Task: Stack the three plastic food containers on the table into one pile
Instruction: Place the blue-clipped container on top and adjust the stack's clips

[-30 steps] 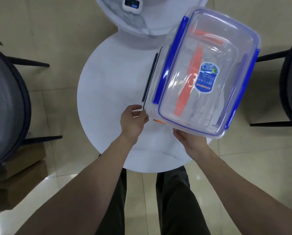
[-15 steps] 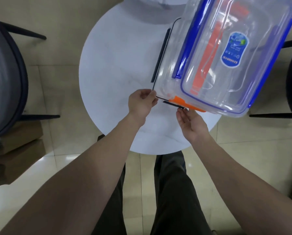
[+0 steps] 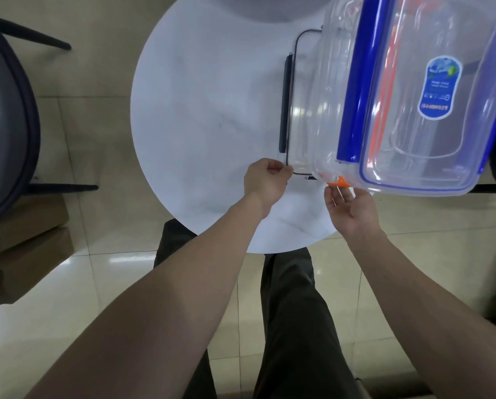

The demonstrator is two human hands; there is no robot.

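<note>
A round white desk (image 3: pixel 206 110) stands on glossy beige floor tiles (image 3: pixel 102 283). A dark chair (image 3: pixel 7 119) sits left of it, with brown cardboard boxes (image 3: pixel 25 249) just beside.

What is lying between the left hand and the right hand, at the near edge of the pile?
In the head view, between the left hand and the right hand shows mostly bare white table, plus the black-trimmed container's near corner.

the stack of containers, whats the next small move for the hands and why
Probably nudge the stack back toward the table's middle. The blue-clipped container on top sits off to the right of the black-rimmed one below and overhangs the table edge. The left hand pinches the black rim's near corner; the right hand is open by the orange clip.
</note>
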